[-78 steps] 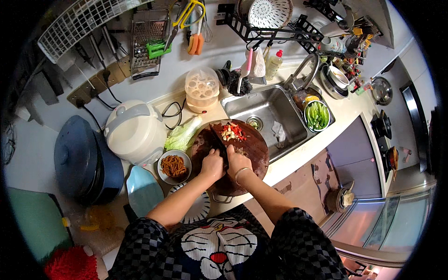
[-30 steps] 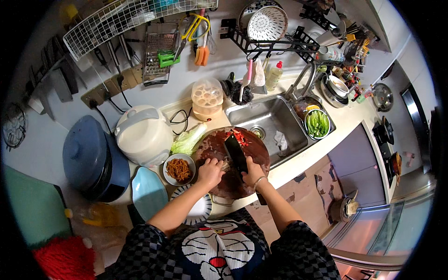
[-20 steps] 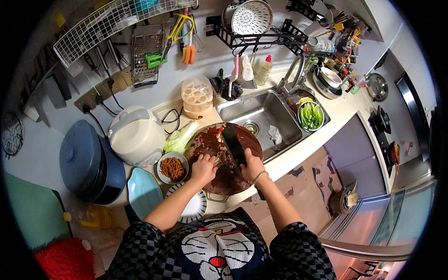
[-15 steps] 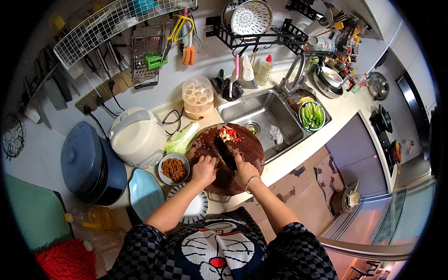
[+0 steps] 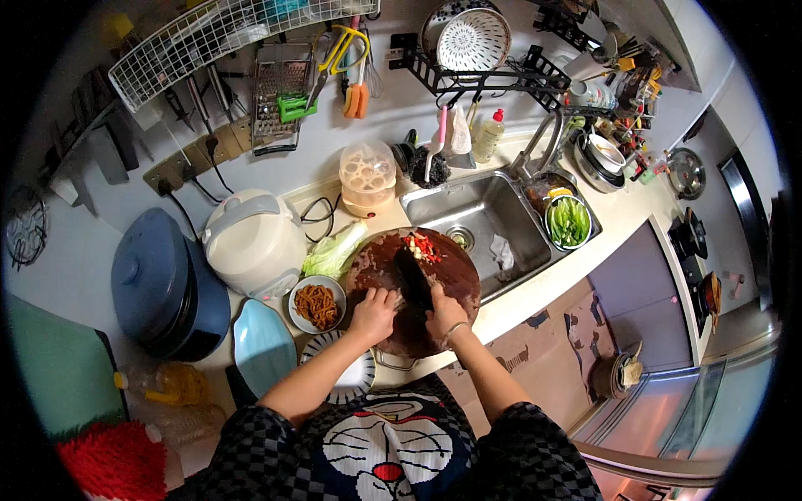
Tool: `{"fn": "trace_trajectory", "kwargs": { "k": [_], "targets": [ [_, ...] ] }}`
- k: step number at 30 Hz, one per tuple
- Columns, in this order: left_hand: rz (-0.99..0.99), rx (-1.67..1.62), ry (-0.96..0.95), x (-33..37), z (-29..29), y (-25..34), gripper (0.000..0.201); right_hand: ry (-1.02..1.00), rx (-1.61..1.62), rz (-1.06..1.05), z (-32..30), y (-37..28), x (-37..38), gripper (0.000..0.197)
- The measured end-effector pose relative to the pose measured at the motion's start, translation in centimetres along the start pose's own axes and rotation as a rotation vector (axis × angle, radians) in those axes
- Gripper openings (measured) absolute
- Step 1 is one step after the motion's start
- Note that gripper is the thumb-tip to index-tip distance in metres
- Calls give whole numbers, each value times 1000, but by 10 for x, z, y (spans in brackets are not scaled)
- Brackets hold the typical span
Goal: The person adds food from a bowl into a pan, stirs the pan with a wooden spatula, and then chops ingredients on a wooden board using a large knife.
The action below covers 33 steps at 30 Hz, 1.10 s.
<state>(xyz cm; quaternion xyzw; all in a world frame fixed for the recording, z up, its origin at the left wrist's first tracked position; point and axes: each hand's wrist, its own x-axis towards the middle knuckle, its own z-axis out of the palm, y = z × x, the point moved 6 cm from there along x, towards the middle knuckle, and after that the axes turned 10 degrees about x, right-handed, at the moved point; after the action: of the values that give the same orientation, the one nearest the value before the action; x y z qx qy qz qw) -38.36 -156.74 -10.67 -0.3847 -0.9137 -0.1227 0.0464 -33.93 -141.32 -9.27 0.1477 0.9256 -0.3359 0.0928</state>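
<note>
A round dark wooden cutting board (image 5: 455, 275) lies on the counter in front of me. My right hand (image 5: 444, 314) is wrapped round the handle of a dark-bladed kitchen knife (image 5: 412, 280), whose blade points away over the board. Beside the blade, my left hand (image 5: 376, 316) rests on the board with its fingers curled together. Whatever is under those fingertips is too small and hidden to name. Chopped red and pale pieces (image 5: 423, 247), looking like chili and garlic, lie in a small heap at the board's far side, near the blade's tip.
Left of the board are a bowl of brown strips (image 5: 317, 306), a leafy cabbage piece (image 5: 334, 250), a light blue dish (image 5: 261, 338), a striped plate (image 5: 361, 377) and a rice cooker (image 5: 251, 242). A sink (image 5: 493, 213) adjoins the board's right, with a bowl of green vegetables (image 5: 568, 224) beyond.
The whole scene has shifted slightly rightward in view. Both hands sit a little nearer to me on the board, and the knife blade shows wider. The grips look the same.
</note>
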Motion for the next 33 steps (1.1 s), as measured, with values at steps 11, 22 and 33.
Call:
{"fn": "trace_trajectory", "kwargs": {
  "k": [11,22,33],
  "targets": [
    [-31,120,-183,38,1,9,28,-73,-179,8,-37,-38,-16,51],
    [-3,140,-314,47,3,6,30,-170,-222,37,-23,-50,-10,38],
    [6,70,-190,43,11,4,25,-192,-202,48,-15,-52,17,49]
  ]
}}
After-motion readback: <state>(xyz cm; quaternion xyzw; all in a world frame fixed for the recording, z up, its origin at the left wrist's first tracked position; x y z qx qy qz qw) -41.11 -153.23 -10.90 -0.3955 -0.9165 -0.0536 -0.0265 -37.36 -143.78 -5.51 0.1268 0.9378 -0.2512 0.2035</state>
